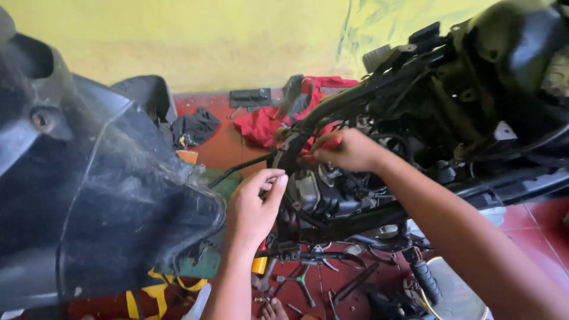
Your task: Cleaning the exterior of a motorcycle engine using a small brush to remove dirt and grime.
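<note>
Left hand: the left hand (253, 208) is half curled, thumb and fingertips pinched near a thin black cable (240, 169) — whether it grips anything I cannot tell.
Right hand: the right hand (347, 149) is closed around a black frame tube (332, 106) of the stripped motorcycle.
Engine: the engine (320, 195) sits just below the right hand, beside the left.
Body panel: a dusty black body panel (89, 189) — left of the left hand.
Floor: a red cloth (264, 124) beyond both hands; tools (302, 278) lie below the left wrist.

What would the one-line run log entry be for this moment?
left hand: pinching thin black cable | right hand: gripping black motorcycle frame tube | nearby: dusty black plastic fairing, red cloth
</note>
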